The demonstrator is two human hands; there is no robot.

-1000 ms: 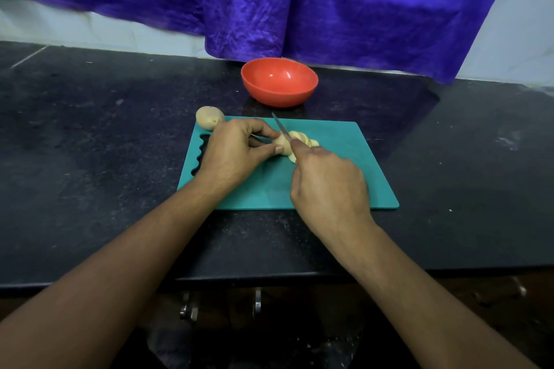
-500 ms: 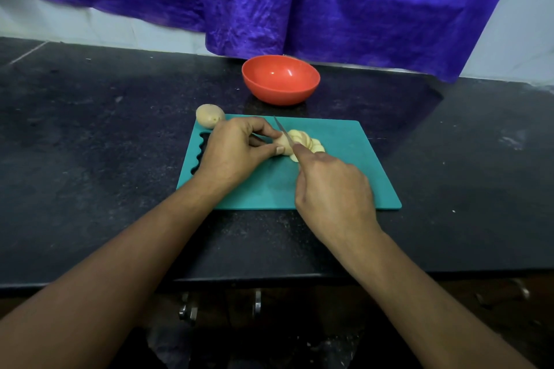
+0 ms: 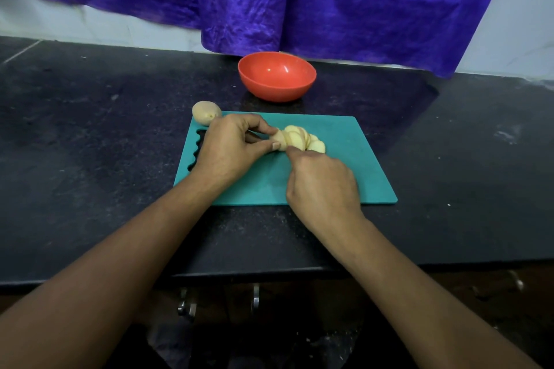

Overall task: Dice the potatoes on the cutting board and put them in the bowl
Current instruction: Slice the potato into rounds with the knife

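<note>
Potato (image 3: 301, 139), part-sliced at board (image 3: 353, 168) centre, is pinched at its uncut 9 o'clock end by left hand (image 3: 230, 150) for steadiness, while right hand (image 3: 323, 189), at 5 o'clock, curls round a presumably hidden knife; bowl (image 3: 275, 87) waits at 12 o'clock.

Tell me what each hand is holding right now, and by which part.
Left hand pinches the potato by its uncut end. Right hand is curled by the slices; its grip is hidden.

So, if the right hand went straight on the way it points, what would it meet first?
The pale, partly sliced potato on the teal cutting board: the right hand points at it, apparently touching it.
</note>
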